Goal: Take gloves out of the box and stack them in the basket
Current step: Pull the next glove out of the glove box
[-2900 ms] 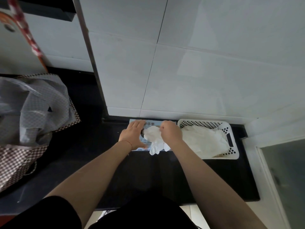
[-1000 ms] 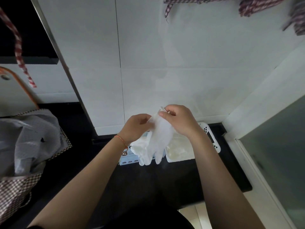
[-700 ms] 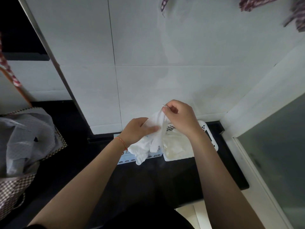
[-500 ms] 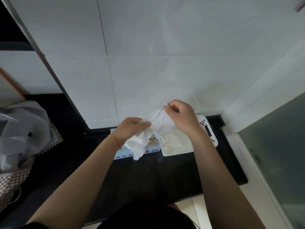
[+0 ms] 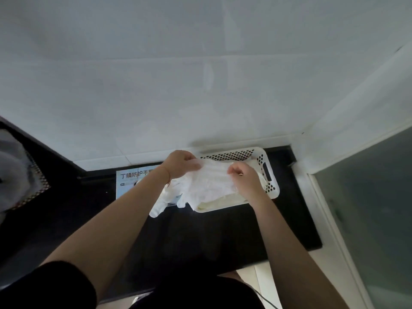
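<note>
A white glove [image 5: 207, 181] is stretched flat between my hands, low over the white perforated basket [image 5: 270, 172]. My left hand [image 5: 180, 163] pinches its cuff end at the basket's back left corner. My right hand [image 5: 244, 178] pinches its other side over the basket's middle. The glove's fingers hang past the basket's left edge, over the light blue glove box [image 5: 129, 181] lying flat on the black counter. A pile of white gloves [image 5: 223, 200] lies in the basket beneath.
White tiled wall stands right behind box and basket. A checked bag with grey plastic [image 5: 20, 172] sits at the far left. A frosted glass panel [image 5: 367, 208] and white frame bound the right. The black counter [image 5: 200, 233] reaches toward me.
Both hands have come down from chest height with the glove and spread it wide over the basket. The view tilted down and right.
</note>
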Motion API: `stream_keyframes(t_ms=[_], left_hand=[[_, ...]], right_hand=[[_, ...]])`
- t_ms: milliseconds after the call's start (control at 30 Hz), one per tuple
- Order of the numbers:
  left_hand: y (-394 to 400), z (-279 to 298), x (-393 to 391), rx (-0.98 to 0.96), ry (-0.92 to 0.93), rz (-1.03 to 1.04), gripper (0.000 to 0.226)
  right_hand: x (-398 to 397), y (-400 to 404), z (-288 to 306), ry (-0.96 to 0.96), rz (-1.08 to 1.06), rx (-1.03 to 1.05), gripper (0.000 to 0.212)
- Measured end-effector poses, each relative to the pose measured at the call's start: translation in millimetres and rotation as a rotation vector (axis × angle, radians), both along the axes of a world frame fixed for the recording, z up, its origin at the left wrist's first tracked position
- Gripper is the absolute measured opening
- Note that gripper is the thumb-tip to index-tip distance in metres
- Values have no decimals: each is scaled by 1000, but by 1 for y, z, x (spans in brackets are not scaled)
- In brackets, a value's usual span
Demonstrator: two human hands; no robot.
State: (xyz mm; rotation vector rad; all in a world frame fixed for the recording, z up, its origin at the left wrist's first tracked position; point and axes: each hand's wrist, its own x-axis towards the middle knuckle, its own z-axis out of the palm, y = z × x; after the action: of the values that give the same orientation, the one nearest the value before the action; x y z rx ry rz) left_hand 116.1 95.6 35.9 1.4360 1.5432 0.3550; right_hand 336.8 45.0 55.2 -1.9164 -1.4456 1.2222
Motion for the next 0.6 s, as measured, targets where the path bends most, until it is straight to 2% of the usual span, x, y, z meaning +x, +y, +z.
stream_keyframes(t_ms=[133, 233, 300, 367, 433, 533, 600], left_hand=[[16, -10, 35, 75, 151, -73, 18], [21, -16, 52, 122, 230, -55, 9], [23, -19, 62, 121, 312, -28, 15], [23, -19, 74, 144, 468, -31, 20], [17, -17, 80, 277, 609, -75, 22], [-6, -20, 96, 528, 607, -236, 30], [-25, -27, 106, 474, 598, -443, 50]], right_hand=[[36, 12, -16, -24, 44, -52, 32], [58, 20, -20, -24, 85, -95, 41], [71, 24, -21, -47, 149, -124, 48], [84, 29, -23, -107, 228, -126, 50], [88, 32, -27, -179, 285, -105, 51], [92, 37, -33, -265, 356, -80, 52], [94, 39, -36, -312, 391, -79, 53]])
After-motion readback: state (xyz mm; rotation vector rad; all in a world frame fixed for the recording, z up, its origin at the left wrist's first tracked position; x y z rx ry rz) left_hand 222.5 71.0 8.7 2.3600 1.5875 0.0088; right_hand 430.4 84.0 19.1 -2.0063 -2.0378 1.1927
